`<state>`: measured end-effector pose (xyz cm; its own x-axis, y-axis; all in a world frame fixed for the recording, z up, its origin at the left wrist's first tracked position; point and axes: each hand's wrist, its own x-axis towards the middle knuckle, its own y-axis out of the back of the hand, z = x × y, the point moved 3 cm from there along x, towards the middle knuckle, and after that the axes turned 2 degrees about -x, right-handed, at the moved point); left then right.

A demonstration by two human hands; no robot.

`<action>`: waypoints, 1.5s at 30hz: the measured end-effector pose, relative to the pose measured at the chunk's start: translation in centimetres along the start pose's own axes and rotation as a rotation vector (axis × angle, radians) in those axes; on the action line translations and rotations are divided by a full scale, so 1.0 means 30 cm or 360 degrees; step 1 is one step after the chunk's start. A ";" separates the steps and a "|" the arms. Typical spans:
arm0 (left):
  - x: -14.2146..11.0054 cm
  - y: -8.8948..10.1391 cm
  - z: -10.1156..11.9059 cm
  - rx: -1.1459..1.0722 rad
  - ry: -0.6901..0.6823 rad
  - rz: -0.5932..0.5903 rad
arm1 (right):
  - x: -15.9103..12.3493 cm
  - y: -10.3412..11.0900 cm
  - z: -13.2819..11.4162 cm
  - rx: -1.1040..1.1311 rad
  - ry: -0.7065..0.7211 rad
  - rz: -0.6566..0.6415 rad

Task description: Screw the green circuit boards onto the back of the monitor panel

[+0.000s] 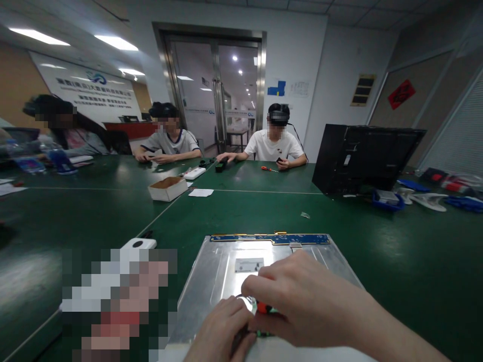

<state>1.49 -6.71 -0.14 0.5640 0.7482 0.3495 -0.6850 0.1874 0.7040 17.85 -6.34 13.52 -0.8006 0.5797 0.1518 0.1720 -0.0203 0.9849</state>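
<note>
Panel [199,291] on tabletop [407,271], directly before us. Our left hand [224,324] and right hand [302,294] side by side over panel's near part. Board [245,239] along panel's far edge; label [249,265] on panel, between board and hands. Device [139,244] left of panel. Farther off, left of centre: box [171,192], paper [201,192] just right of it. Far right: monitor [370,156], tray [388,205] just before it. Screwdriver [268,169] left of monitor, before seated person [275,144]. Doors [237,90] behind person. Bottles [59,157] at tabletop's far left.

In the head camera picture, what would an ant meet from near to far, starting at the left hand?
Left hand, pale label on the metal panel, blue circuit strip, small clear scrap, orange screwdriver, glass doors.
</note>
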 end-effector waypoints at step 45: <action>-0.001 0.001 0.016 0.0019 0.0126 0.0024 | 0.007 -0.007 0.003 -0.0020 -0.0039 0.0000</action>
<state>1.67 -7.05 0.17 0.5150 0.7991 0.3102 -0.6871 0.1685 0.7067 17.70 -6.14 13.34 -0.7862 0.5995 0.1500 0.1646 -0.0308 0.9859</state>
